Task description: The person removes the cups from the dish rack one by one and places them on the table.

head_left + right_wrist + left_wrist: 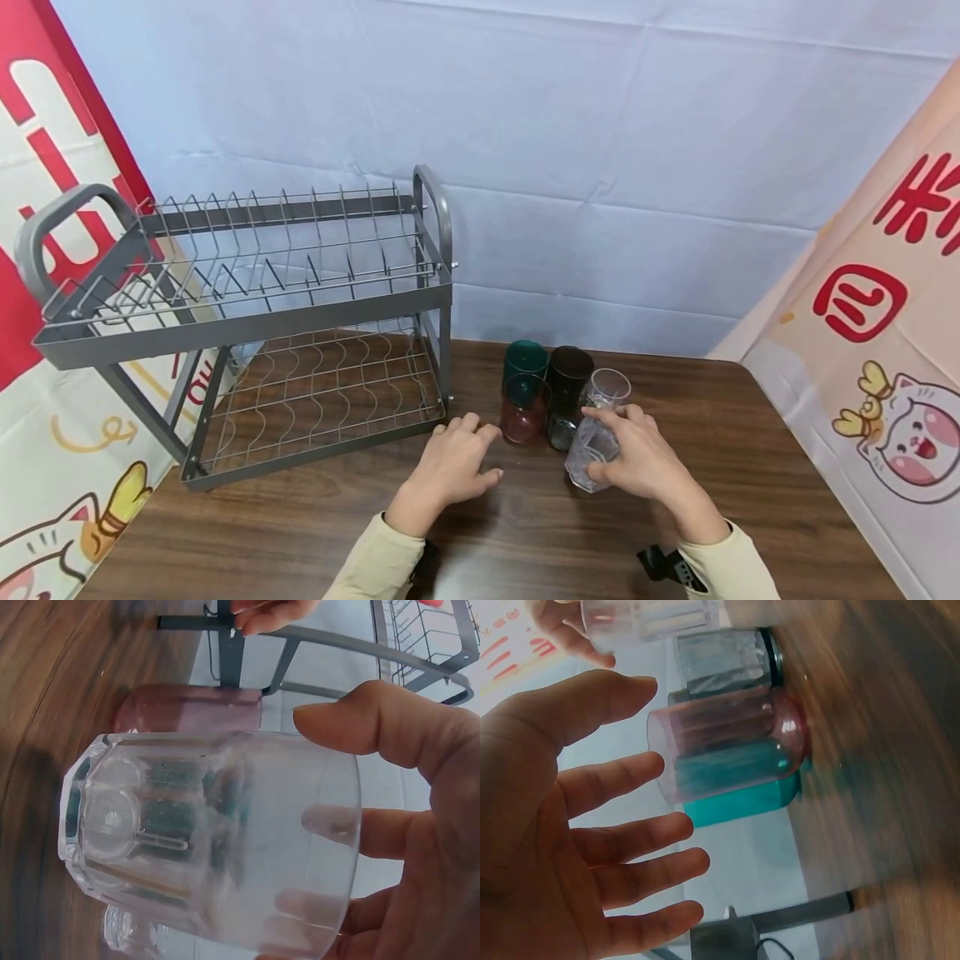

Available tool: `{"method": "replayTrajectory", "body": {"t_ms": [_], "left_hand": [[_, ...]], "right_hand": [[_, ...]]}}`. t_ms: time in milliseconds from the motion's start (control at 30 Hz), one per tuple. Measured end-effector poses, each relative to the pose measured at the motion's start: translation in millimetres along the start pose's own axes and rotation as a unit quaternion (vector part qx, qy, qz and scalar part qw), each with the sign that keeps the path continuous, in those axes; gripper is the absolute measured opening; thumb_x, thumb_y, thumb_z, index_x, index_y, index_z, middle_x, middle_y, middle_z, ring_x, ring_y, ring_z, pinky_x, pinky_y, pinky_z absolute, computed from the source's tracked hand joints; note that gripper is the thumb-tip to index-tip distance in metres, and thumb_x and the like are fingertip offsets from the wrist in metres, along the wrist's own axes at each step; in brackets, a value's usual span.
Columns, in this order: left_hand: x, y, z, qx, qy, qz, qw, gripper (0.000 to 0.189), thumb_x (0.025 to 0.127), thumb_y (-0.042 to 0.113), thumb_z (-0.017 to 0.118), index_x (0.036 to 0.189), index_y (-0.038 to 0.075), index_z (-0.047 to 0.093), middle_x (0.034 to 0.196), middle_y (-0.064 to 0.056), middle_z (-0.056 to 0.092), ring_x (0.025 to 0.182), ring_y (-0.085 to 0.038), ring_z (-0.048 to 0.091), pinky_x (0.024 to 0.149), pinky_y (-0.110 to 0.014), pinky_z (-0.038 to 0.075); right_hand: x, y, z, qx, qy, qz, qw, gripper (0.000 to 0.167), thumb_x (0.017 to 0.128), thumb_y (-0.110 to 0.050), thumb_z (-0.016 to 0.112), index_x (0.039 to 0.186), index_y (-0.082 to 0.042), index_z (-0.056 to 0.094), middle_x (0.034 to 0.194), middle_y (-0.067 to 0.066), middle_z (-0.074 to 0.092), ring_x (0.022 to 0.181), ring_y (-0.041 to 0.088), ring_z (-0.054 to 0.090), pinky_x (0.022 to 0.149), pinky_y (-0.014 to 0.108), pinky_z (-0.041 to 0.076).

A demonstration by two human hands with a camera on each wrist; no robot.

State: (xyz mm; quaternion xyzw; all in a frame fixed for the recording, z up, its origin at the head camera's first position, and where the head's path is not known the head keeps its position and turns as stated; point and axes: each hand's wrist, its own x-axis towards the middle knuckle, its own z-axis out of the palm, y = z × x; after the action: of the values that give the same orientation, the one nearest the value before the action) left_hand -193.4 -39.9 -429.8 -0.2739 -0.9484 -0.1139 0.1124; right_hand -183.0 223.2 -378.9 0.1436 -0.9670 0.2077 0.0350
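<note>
My right hand [641, 454] grips a clear faceted glass [588, 458], thumb and fingers on opposite sides near its rim. In the right wrist view that glass [202, 840] is tilted; I cannot tell whether its base touches the table. My left hand [456, 462] holds nothing, its fingers spread just left of a pink glass [522, 423]. Behind the pink one stands a teal glass [525, 357]. A dark glass [570, 367] and a greyish clear glass [561, 432] stand beside these. Another clear glass [611, 383] is partly hidden behind my right fingers.
A two-tier grey dish rack [255, 333] with wire slots stands on the left of the brown wooden table [720, 467]. Pale cloth [600, 167] hangs along the back edge. Printed banners [892, 350] flank both sides.
</note>
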Motion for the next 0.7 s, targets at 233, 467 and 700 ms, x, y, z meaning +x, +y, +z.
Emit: {"method": "replayTrajectory", "body": {"t_ms": [233,467,700], "left_hand": [[6.2,7.8,6.3,-0.004,-0.01,0.01,0.9999,0.045,0.078,0.041,0.071,0.115,0.017,0.063,0.103,-0.005,0.053,0.086,-0.022,0.052,0.064,-0.033,0.039],[11.8,10.4,11.6,-0.008,-0.011,0.016,0.9998,0.044,0.077,0.041,0.071,0.114,0.018,0.062,0.1,-0.003,0.053,0.086,-0.021,0.052,0.064,-0.033,0.04],[14.6,13.9,14.5,-0.009,-0.018,0.017,0.9996,0.043,0.077,0.041,0.071,0.113,0.019,0.063,0.098,-0.002,0.053,0.085,-0.02,0.053,0.064,-0.033,0.041]], "right_hand": [[3.6,12,-1,-0.004,0.001,0.014,0.9999,0.07,0.061,-0.019,0.077,0.127,-0.009,0.056,0.105,0.02,0.047,0.091,0.038,0.044,0.066,0.045,0.043],[10.2,22,-2,-0.01,-0.008,0.028,0.9995,0.072,0.062,-0.019,0.075,0.13,-0.007,0.054,0.109,0.024,0.044,0.094,0.042,0.041,0.064,0.045,0.042],[15.3,29,-1,-0.01,-0.017,0.042,0.9989,0.072,0.063,-0.018,0.075,0.13,-0.007,0.053,0.112,0.028,0.041,0.097,0.046,0.04,0.066,0.049,0.042]]}}
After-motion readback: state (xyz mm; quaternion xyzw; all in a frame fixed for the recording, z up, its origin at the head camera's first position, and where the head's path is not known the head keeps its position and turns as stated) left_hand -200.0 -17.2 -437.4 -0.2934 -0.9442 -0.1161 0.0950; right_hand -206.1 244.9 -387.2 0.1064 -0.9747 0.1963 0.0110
